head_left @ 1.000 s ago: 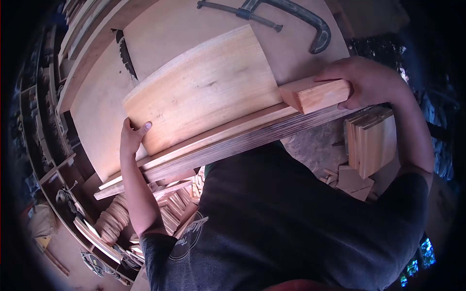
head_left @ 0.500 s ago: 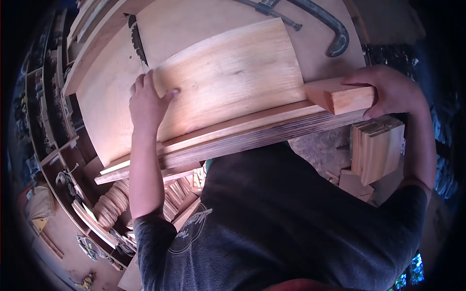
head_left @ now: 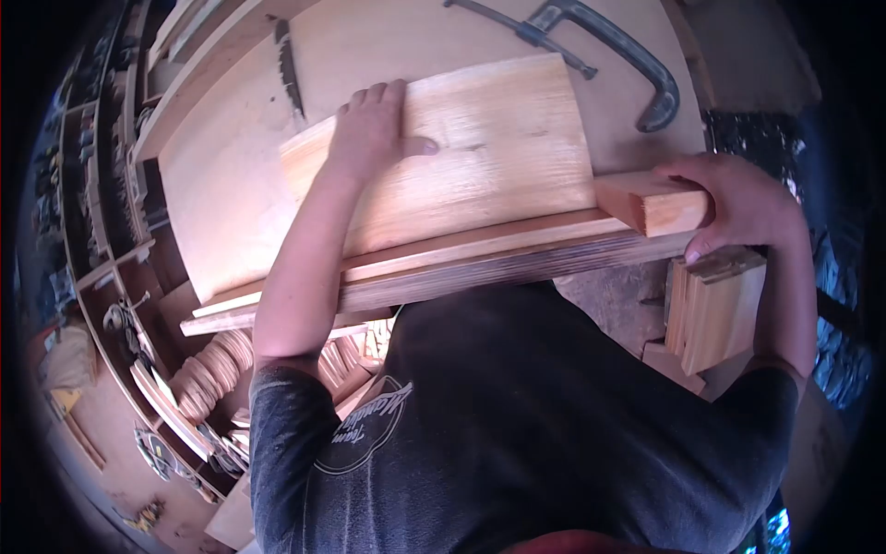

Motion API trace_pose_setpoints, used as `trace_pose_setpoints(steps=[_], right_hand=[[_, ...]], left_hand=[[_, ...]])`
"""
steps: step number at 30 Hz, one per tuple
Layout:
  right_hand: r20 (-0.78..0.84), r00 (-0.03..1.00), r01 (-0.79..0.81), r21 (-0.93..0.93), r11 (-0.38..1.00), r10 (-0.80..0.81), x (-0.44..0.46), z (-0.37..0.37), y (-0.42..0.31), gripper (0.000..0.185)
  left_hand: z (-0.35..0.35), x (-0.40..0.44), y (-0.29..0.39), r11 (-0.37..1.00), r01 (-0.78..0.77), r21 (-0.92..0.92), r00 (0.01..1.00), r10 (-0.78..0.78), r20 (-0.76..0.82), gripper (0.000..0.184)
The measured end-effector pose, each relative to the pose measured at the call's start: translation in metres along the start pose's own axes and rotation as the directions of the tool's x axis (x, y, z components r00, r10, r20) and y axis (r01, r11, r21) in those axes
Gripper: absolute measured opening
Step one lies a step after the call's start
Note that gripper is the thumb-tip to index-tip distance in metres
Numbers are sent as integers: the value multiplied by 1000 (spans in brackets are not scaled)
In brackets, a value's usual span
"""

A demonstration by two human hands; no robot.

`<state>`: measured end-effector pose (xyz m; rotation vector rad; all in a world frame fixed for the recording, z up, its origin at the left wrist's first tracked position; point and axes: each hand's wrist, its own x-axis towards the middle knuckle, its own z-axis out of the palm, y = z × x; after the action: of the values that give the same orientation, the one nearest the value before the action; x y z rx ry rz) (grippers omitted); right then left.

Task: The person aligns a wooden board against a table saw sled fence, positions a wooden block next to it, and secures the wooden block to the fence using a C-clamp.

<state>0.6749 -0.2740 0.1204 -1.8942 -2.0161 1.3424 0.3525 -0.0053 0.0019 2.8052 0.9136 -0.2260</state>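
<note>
Head view: looks like I'm steadying the board (head_left: 498,138), left hand (head_left: 369,134) spread wide, right hand (head_left: 749,198) gripping the block (head_left: 676,211), so any nudge needs even pressure.

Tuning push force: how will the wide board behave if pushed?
The wide board looks like solid wood, so probably stiff. Lying flat on the tabletop, it should slide rather than tip; the long strip along its near edge would likely guide it.
</note>
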Motion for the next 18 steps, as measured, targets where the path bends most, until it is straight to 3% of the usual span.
trace_pose_setpoints(steps=[1,3,5,7,9,12,14,16,17,18], right_hand=[[-63,998,-1,-31,1000,-1,0,-1,-11,95],[-272,956,86,-98,991,-110,4,6,-24,91],[-334,931,127,-74,989,-144,15,11,-51,90],[-521,781,226,-281,933,-345,26,24,-79,90],[-536,718,398,-207,894,-444,36,49,-99,82],[-474,754,443,-145,885,-455,59,96,-121,83],[-442,853,192,-227,955,-277,74,125,-126,85],[-455,869,87,-249,965,-196,81,147,-116,87],[-469,877,-16,-248,969,-106,79,154,-113,88],[-492,869,-84,-265,961,-59,77,157,-116,85]], left_hand=[[-8,0,6,998,56,33,993,-59,103,99],[4,-9,4,1000,28,-13,998,-27,65,98],[5,-30,6,1000,-29,12,998,28,64,93],[-6,-58,3,938,-130,-321,980,172,105,84],[-25,-98,4,776,-83,-625,965,219,144,74],[-32,-167,-20,856,-95,-508,995,70,-69,65],[-37,-217,-50,866,58,-496,989,-118,-89,71],[-23,-264,-88,904,184,-387,961,-248,-123,83],[-15,-283,-100,903,171,-394,961,-242,-137,83],[-9,-298,-110,942,186,-278,952,-243,-188,87]])
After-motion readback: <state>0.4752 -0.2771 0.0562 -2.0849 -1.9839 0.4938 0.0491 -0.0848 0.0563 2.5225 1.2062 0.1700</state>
